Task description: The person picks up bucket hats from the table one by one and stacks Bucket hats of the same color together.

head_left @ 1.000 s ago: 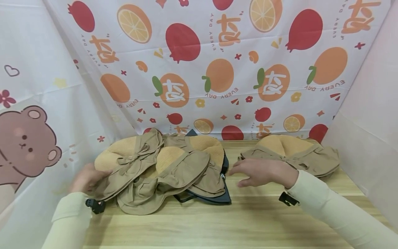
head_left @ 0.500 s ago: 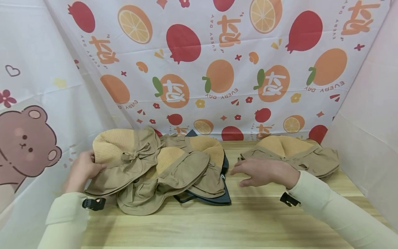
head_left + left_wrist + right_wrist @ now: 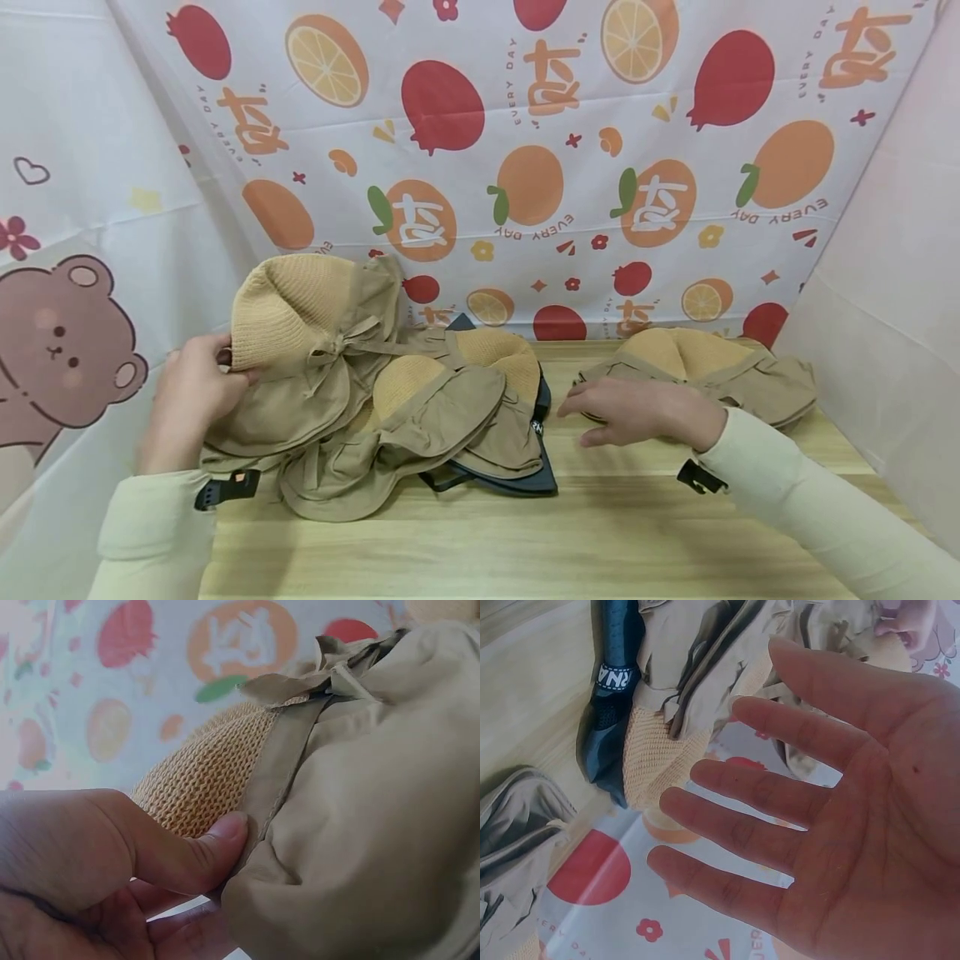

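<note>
At the left of the head view, my left hand [image 3: 187, 400] pinches the side of a sun hat [image 3: 285, 312] with a woven straw crown, khaki cloth brim and bow. In the left wrist view the thumb [image 3: 214, 851] presses where the straw meets the cloth band; the other fingers lie partly hidden behind. This hat is raised and tilted above the pile. More straw-and-khaki hats [image 3: 442, 408] overlap beside it, with a dark blue hat [image 3: 546, 467] under them. My right hand [image 3: 637, 411] hovers, fingers extended and spread, holding nothing, between the pile and another khaki hat [image 3: 697, 367].
A wooden table [image 3: 480, 550] carries everything. Behind it hangs a fruit-print curtain [image 3: 487, 108]. White sheets close off both sides, the left sheet [image 3: 187, 250] near my left hand. A dark strap [image 3: 442, 479] sticks out from the pile's front.
My left hand has taken hold of the leftmost hat and lifted it up, so its crown stands higher against the curtain. The right hand has hardly moved.
</note>
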`<state>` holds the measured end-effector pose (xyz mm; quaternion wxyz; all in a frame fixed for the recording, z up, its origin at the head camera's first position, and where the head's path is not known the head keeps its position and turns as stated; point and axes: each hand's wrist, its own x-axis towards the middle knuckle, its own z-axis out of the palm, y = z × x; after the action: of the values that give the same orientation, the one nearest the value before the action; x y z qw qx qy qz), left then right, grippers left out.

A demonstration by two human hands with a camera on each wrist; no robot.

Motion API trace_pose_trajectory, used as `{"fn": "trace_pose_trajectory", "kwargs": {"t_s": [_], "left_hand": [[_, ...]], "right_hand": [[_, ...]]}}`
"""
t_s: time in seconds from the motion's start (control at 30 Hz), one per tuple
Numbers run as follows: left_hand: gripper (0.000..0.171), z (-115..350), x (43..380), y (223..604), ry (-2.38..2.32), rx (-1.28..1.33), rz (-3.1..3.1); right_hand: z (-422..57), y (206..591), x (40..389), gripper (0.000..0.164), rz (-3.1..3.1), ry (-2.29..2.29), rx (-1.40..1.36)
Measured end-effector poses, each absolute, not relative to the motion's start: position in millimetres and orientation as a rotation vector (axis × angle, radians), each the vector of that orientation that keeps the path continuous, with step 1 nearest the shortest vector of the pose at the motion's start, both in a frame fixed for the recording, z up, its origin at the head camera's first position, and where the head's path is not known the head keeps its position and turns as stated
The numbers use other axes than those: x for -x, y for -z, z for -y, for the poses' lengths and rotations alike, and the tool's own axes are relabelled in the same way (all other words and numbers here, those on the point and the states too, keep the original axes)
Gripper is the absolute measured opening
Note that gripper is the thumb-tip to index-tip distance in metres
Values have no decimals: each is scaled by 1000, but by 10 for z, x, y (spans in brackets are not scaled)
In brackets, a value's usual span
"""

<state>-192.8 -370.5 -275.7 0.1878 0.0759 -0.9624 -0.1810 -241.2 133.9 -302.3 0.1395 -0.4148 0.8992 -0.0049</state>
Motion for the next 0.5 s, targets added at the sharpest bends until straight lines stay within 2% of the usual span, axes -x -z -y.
{"fn": "trace_pose_trajectory", "kwargs": {"t_s": [0.33, 0.5], "left_hand": [[47, 3310, 1802, 2440, 516, -84, 2684], [45, 3089, 1753, 2335, 556, 54, 2643]], "right_hand": [[-1403, 2906, 2402, 43, -2642, 26, 1300], [-1442, 2872, 2420, 37, -2711, 87, 1360]]}}
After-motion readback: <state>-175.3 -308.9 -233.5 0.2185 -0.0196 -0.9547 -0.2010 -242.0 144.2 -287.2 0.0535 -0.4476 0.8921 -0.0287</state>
